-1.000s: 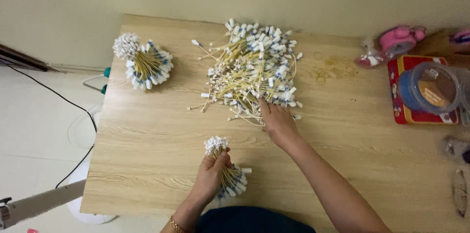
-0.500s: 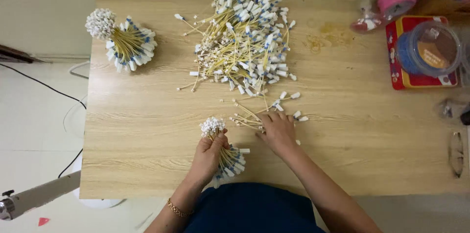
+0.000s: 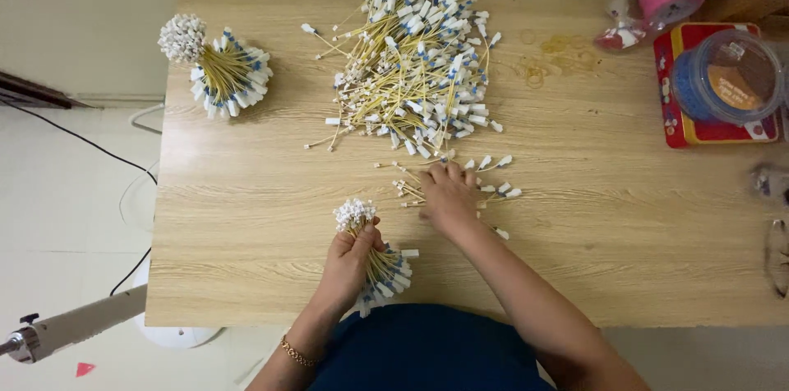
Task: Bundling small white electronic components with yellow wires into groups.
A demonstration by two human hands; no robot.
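Since the earlier frame, our right hand [image 3: 448, 198] has drawn back from the big heap and now lies flat over a small scatter of wires [image 3: 493, 177] it pulled toward us. We work on a wooden surface [image 3: 246, 194]. Its far middle carries the large loose pile of yellow wires [image 3: 415, 71] with white and blue ends. At the far left corner lies a finished bundle [image 3: 218, 71]. Our left hand [image 3: 349, 255] has its grip closed around a smaller bundle [image 3: 382, 268] near the front edge, white tips fanned above the fingers.
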